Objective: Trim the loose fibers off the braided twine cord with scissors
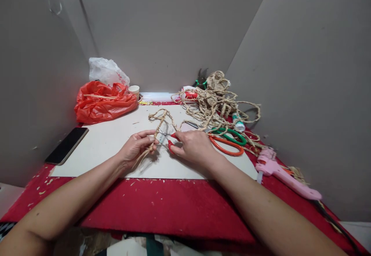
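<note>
My left hand (pixel 139 146) is closed on a braided straw cord (pixel 161 121), pinching it between thumb and fingers. Loose strands hang from the cord's near end below those fingers. In my right hand (pixel 193 147) is a small pair of red-handled scissors (pixel 171 144), with finger and thumb at the loops. The blades point left and reach the cord beside my left fingertips; whether they cut into it I cannot tell. From my left hand the cord runs up, bends over the white board and comes back down near the scissors.
A white board (pixel 98 144) covers the red cloth (pixel 162 205). To the right lie tangled braided cord (pixel 214 101), large scissors with green and orange handles (pixel 226 147) and a pink glue gun (pixel 290 176). Leftward are a phone (pixel 67 144), a red plastic bag (pixel 106 105) and a paper cup (pixel 133 89).
</note>
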Motion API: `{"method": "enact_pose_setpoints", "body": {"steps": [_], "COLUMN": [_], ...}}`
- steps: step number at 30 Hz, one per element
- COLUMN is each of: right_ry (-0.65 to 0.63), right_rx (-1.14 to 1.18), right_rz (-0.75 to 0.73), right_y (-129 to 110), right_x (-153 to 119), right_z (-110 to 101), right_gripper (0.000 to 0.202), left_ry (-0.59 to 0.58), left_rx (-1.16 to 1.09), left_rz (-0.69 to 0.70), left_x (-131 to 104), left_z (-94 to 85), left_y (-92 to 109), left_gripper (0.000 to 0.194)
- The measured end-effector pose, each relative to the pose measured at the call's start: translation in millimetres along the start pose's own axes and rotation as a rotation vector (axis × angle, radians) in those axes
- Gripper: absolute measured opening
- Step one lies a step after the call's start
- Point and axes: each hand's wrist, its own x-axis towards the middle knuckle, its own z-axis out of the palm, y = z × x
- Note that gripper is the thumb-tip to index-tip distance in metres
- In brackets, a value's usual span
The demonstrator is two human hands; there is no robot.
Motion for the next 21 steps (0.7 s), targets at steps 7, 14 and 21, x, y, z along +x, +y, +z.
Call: {"method": "enact_pose_setpoints", "body": {"steps": [7, 14, 21], "right_ry": [-0.002, -0.016, 0.021], "right_rx": [-0.01, -0.018, -0.019], "right_rz": [-0.01, -0.017, 0.009], "right_y": [2, 0, -4], "right_x": [0, 0, 0], "right_z": [2, 4, 11], "right_gripper": [0.036, 0.036, 0.036], "left_ry": [-0.013, 0.028, 0.03], "left_rx": [0.0, -0.024, -0.035], "left_rz": [-0.018, -0.015, -0.026], "left_x": [3, 2, 2], "left_z": [-3.7, -2.5, -1.7], "left_y": [0, 4, 4], "left_gripper": [0.026, 0.028, 0.027]}}
